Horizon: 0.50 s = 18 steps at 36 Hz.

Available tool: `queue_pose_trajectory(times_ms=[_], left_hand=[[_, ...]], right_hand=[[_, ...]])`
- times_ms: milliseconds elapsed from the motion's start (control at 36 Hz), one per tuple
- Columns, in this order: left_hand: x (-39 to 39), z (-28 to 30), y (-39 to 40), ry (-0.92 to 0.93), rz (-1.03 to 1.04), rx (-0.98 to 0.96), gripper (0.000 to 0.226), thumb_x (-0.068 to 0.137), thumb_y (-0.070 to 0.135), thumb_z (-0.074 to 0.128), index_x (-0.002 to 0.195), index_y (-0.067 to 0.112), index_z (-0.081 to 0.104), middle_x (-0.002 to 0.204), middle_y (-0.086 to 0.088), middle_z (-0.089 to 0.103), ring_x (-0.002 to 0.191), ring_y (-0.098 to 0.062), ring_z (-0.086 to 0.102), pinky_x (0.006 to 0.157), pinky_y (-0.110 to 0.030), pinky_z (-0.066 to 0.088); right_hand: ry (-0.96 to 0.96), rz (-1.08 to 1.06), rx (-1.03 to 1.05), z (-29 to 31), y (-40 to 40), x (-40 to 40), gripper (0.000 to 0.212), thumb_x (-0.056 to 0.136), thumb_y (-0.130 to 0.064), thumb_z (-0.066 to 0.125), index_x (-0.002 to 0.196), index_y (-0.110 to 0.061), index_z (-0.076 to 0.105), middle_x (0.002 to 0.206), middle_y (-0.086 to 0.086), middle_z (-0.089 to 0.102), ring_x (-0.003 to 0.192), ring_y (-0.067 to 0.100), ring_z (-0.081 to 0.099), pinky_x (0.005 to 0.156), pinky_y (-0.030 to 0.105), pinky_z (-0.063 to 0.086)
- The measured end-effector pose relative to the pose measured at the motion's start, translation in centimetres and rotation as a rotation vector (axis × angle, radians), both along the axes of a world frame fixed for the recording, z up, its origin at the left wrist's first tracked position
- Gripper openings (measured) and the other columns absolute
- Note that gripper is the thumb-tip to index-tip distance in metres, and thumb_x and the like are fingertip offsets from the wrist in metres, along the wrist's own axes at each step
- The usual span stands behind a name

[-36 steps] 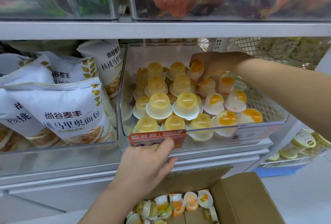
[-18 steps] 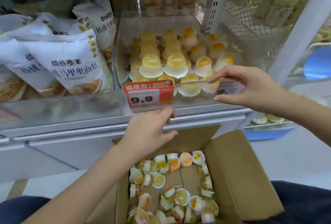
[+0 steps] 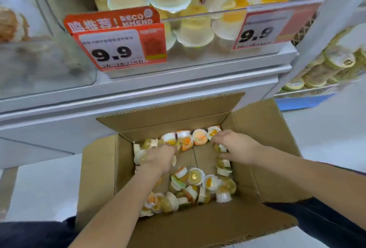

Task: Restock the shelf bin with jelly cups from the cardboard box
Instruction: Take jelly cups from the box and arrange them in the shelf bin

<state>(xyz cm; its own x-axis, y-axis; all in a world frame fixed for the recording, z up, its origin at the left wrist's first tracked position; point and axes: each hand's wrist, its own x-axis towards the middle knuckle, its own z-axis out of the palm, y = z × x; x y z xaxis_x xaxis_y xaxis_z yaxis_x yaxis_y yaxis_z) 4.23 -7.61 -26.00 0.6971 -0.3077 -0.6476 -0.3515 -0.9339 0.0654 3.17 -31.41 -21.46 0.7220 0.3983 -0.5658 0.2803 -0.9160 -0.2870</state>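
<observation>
Hands down inside the cardboard box [image 3: 99,178], sitting open in the lower middle of the frame with its flaps folded out

Reaching in with the left hand [image 3: 160,158] at the upper left of the box, palm down, pressing into a heap of jelly cups [image 3: 195,176]. Hiding the fingertips among the cups there, so not being able to tell if holding one or just touching

Reaching in with the right hand [image 3: 235,146] at the upper right of the box, close to the side wall. Curling fingers [image 3: 214,140] and thumb round one of the jelly cups and pinching it

Lying loose all over the box floor, lots of little cups, tipped every which way, yellow, orange and white, with bare brown card showing in the middle

Sitting up at the top of the frame, the shelf bin [image 3: 204,12], see-through, already holding stacked cups [image 3: 195,29], pale yellow ones to the left and white ones with orange tops to the right

Hanging on the front of the bin, a red price tag [image 3: 118,39] at the left and a second price tag [image 3: 265,29] at the right, both saying 9.9

Resting at the right edge of the frame, a pile of round packs [image 3: 336,59] on another rack, too blurry for telling more

Showing in the two lower corners, dark trousers [image 3: 326,218] over a pale floor [image 3: 39,188]
</observation>
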Motion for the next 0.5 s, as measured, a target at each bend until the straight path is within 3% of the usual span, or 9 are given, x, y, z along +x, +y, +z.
queue_pose_trajectory(times_ms=[111, 194, 278, 417, 500], left_hand=[[1.0, -2.8, -1.7, -0.037, 0.328, -0.152, 0.031, 0.086, 0.011, 0.055, 0.117, 0.013, 0.049, 0.116, -0.009, 0.055, 0.103, -0.028, 0.058, 0.073, -0.034, 0.047], [1.8, -4.5, -3.8, -0.073, 0.607, -0.291, 0.039, 0.086, 0.031, 0.063, 0.118, 0.011, 0.053, 0.112, -0.011, 0.06, 0.1, -0.029, 0.061, 0.072, -0.034, 0.051], [2.6, -5.9, -5.9, -0.087, 0.823, -0.357, 0.052, 0.083, 0.041, 0.066, 0.119, 0.006, 0.053, 0.115, -0.014, 0.058, 0.101, -0.03, 0.061, 0.077, -0.036, 0.051], [3.8, -7.6, -7.7, -0.125, 1.056, -0.39, 0.049, 0.082, 0.039, 0.067, 0.11, 0.0, 0.058, 0.114, -0.018, 0.062, 0.103, -0.032, 0.061, 0.077, -0.034, 0.048], [4.0, -7.9, -8.0, -0.148, 1.097, -0.384, 0.046, 0.083, 0.038, 0.067, 0.105, -0.001, 0.06, 0.109, -0.018, 0.066, 0.102, -0.032, 0.062, 0.075, -0.034, 0.048]], right_hand=[[0.008, -0.122, 0.057, -5.4, 2.2, 2.1, 0.058, 0.086, -0.001, 0.054, 0.139, -0.02, 0.039, 0.141, 0.005, 0.041, 0.13, 0.025, 0.038, 0.099, 0.037, 0.043], [-0.066, -0.217, 0.051, -8.4, 3.7, 4.0, 0.059, 0.089, -0.014, 0.059, 0.142, -0.018, 0.036, 0.144, 0.007, 0.042, 0.133, 0.025, 0.036, 0.107, 0.032, 0.028], [-0.117, -0.273, -0.03, -11.3, 4.0, 4.4, 0.062, 0.086, -0.025, 0.064, 0.141, -0.019, 0.036, 0.14, 0.004, 0.046, 0.13, 0.022, 0.04, 0.107, 0.029, 0.024], [-0.269, -0.334, -0.051, -13.8, 4.5, 3.2, 0.046, 0.089, -0.008, 0.05, 0.132, -0.019, 0.039, 0.133, 0.002, 0.043, 0.127, 0.022, 0.038, 0.109, 0.03, 0.021], [-0.304, -0.35, -0.047, -14.6, 4.8, 2.7, 0.04, 0.092, -0.012, 0.05, 0.131, -0.017, 0.041, 0.129, 0.003, 0.044, 0.125, 0.023, 0.04, 0.108, 0.03, 0.019]])
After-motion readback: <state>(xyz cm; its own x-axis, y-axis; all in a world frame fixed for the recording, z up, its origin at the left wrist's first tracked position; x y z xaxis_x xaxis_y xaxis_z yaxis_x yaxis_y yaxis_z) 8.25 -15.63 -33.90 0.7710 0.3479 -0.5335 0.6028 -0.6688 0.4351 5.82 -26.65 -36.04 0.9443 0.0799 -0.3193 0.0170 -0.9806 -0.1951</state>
